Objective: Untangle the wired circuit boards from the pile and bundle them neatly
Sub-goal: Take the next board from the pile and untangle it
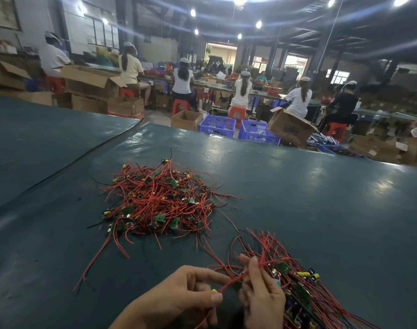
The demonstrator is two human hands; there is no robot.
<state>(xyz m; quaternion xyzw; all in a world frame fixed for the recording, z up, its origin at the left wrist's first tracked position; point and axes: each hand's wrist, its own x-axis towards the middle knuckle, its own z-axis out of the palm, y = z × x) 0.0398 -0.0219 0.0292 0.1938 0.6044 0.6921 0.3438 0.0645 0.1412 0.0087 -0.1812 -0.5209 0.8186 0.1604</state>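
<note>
Near right, the right hand grips the bundle of wired boards; the left hand pinches a red wire; the pile lies farther left.

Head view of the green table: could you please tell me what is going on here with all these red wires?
A person is untangling wired circuit boards. The left hand pinches one red wire near its yellow end, while the right hand grips a gathered bundle of boards and wires at the near right. The tangled pile lies apart, farther out on the green table, with many boards left in it.
</note>
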